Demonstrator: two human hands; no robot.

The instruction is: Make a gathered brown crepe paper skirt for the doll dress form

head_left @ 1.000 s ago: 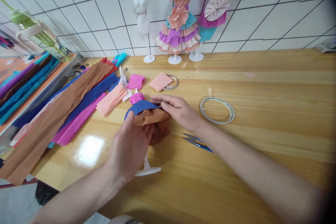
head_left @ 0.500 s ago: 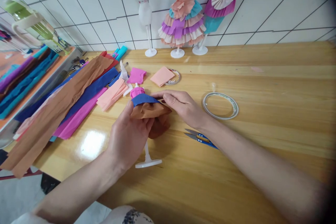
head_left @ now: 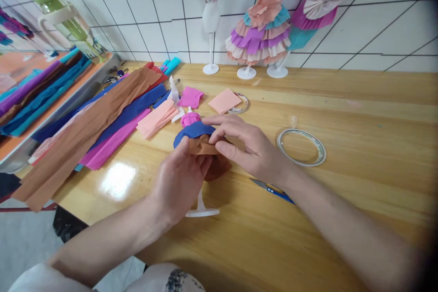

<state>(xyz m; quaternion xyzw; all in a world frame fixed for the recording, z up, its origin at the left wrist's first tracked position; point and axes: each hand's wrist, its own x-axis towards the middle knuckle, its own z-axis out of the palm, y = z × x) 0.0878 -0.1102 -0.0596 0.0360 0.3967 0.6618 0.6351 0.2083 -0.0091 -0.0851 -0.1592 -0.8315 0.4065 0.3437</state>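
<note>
A small dress form stands tilted in front of me, its white base (head_left: 202, 212) on the table. It wears a pink bodice (head_left: 190, 119), a blue crepe paper band (head_left: 192, 132) and a brown crepe paper skirt (head_left: 201, 147) with gathered folds. My left hand (head_left: 178, 182) is closed on the brown skirt, thumb on top and fingers tucked underneath. Over the skirt's right side lies my right hand (head_left: 255, 148), its fingers stretched out and apart, the tips touching the blue and brown paper. The form's pole is partly hidden by my left hand and the skirt.
Blue-handled thread snips (head_left: 272, 190) lie beside my right forearm. A roll of tape (head_left: 320, 157) is farther right. Long crepe paper strips (head_left: 92, 123) spread at left. Folded peach (head_left: 224, 101) and pink paper (head_left: 190, 97) lie behind. Dress forms (head_left: 210, 23) stand along the wall.
My right hand's fingers have spread and shifted over the top of the skirt. More of the blue band shows at left. The whole view has swung slightly left.
</note>
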